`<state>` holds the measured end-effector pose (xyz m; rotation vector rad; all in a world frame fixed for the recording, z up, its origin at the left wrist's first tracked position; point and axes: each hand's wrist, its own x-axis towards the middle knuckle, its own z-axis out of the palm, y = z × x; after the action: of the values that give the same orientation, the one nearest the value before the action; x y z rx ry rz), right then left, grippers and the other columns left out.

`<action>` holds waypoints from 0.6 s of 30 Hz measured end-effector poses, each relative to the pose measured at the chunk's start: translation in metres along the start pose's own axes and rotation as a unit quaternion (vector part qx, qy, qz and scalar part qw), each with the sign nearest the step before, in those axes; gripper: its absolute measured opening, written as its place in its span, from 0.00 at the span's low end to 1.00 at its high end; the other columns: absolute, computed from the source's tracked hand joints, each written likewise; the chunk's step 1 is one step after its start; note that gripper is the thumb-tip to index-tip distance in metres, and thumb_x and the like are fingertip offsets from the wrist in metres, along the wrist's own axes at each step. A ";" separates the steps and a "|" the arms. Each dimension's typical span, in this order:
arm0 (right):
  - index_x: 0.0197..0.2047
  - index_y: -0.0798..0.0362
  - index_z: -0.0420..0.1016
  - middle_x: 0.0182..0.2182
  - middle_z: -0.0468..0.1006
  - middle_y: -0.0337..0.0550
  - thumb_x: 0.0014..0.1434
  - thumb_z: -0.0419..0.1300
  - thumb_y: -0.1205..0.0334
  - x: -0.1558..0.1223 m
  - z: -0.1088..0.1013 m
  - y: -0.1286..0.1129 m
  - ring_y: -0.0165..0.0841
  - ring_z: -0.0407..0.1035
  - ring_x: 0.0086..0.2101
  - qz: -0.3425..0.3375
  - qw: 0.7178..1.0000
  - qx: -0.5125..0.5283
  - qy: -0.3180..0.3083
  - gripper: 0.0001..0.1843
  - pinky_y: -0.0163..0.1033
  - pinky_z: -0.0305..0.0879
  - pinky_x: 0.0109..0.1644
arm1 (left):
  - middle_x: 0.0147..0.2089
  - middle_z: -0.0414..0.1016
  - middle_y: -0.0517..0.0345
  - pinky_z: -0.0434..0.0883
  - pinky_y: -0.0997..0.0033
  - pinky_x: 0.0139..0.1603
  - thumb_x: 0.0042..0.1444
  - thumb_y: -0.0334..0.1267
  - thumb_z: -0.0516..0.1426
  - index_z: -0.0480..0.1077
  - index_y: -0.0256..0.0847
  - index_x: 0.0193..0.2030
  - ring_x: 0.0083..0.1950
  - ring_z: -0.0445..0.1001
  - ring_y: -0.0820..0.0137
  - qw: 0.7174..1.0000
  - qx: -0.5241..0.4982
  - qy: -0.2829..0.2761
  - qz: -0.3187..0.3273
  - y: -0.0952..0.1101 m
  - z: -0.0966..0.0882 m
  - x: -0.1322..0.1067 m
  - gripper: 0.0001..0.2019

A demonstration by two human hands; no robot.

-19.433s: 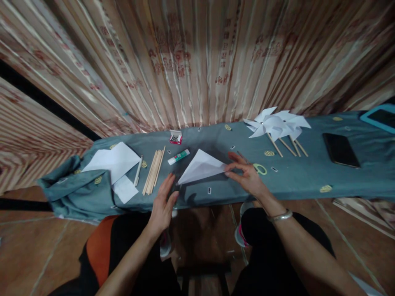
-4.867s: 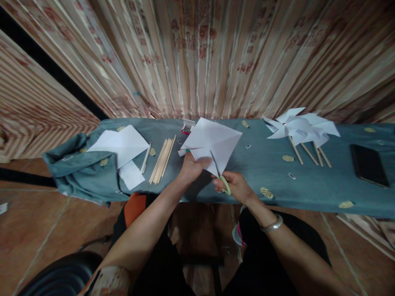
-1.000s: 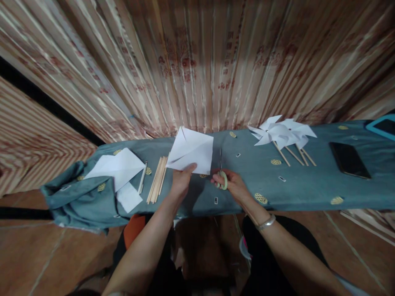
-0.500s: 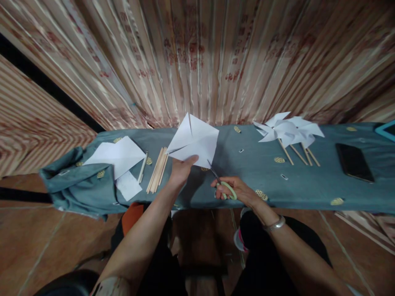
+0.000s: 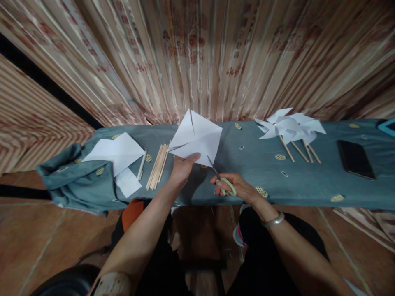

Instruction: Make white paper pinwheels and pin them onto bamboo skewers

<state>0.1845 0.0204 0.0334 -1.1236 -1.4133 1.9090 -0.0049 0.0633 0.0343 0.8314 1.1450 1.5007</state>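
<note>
My left hand (image 5: 184,167) is closed on the near edge of a white square sheet of paper (image 5: 202,137), held up above the table with its thumb on top. Slits run inward from the sheet's far corner and its left corner. In my right hand (image 5: 233,185) is a pair of scissors (image 5: 227,187) with light green handles, the fingers in the loops. The dark blades meet the paper at its near corner. Just left of my left hand lie several thin wooden sticks (image 5: 158,166).
White paper sheets (image 5: 128,150) and a pen (image 5: 142,164) lie left on the cloth-covered table (image 5: 247,164). Paper pinwheels (image 5: 288,125) on sticks rest at the right, near a black phone (image 5: 355,159). A blue-edged object (image 5: 387,127) sits far right. A pleated curtain (image 5: 197,61) hangs behind.
The scissor blades reach slightly further into the paper's near corner. Both hands keep nearly the same place, and the whole view has shifted a little.
</note>
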 end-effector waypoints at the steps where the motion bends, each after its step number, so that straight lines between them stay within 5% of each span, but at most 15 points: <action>1: 0.33 0.55 0.78 0.22 0.77 0.39 0.43 0.70 0.39 0.000 0.000 0.000 0.25 0.65 0.21 -0.003 1.000 -0.002 0.002 0.26 0.32 0.60 0.26 | 0.41 0.82 0.51 0.73 0.60 0.47 0.36 0.35 0.68 0.74 0.38 0.49 0.45 0.78 0.58 1.000 0.000 -0.001 -0.003 0.000 0.000 0.000 0.27; 18: 0.31 0.55 0.80 0.19 0.76 0.37 0.39 0.74 0.43 0.001 0.002 0.000 0.24 0.66 0.19 0.013 0.999 0.024 0.023 0.24 0.30 0.60 0.23 | 0.39 0.81 0.51 0.74 0.60 0.48 0.36 0.35 0.68 0.75 0.36 0.46 0.44 0.78 0.58 1.000 0.008 0.007 -0.001 -0.001 -0.001 0.000 0.25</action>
<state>0.1825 0.0201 0.0332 -1.1605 -1.3291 1.9123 -0.0057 0.0632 0.0333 0.8326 1.1686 1.4996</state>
